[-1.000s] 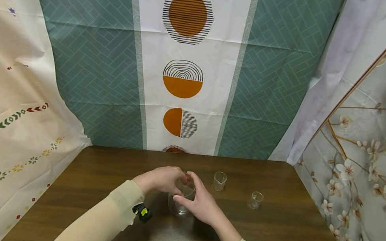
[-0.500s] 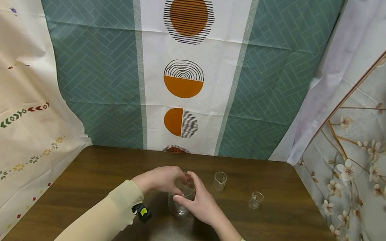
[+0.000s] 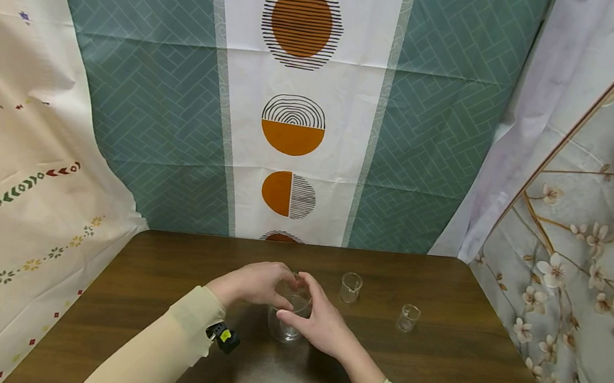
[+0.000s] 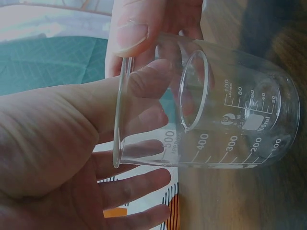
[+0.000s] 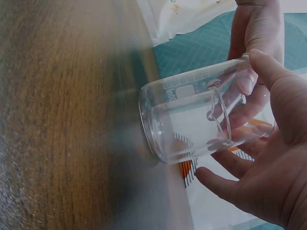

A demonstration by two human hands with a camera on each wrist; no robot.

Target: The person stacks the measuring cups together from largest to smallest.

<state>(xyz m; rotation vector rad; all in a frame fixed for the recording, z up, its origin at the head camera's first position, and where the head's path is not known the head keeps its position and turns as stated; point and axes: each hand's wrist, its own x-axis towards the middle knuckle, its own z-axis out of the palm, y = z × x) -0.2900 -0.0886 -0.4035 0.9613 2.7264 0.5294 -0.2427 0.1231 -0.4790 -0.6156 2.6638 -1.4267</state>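
A large clear glass beaker (image 3: 275, 328) with white volume marks stands upright on the table in the head view. Inside it sits a smaller beaker (image 4: 254, 103), marked 100 ml, seen through the wall in the left wrist view. My left hand (image 3: 255, 283) curves round the upper left of the large beaker, thumb at the near rim and fingers reaching behind. From the other side my right hand (image 3: 323, 323) holds it near the top, its thumb lying on the rim in the right wrist view. Some fingertips are hidden behind the glass.
Two small glass beakers stand to the right on the brown wooden table (image 3: 162, 263): one farther beaker (image 3: 350, 289) and one nearer beaker (image 3: 408, 319). Patterned cloths (image 3: 165, 137) hang behind the table and at both sides.
Both hands stay round the large beaker. Nothing on the table has moved; the head view has only shifted very slightly.
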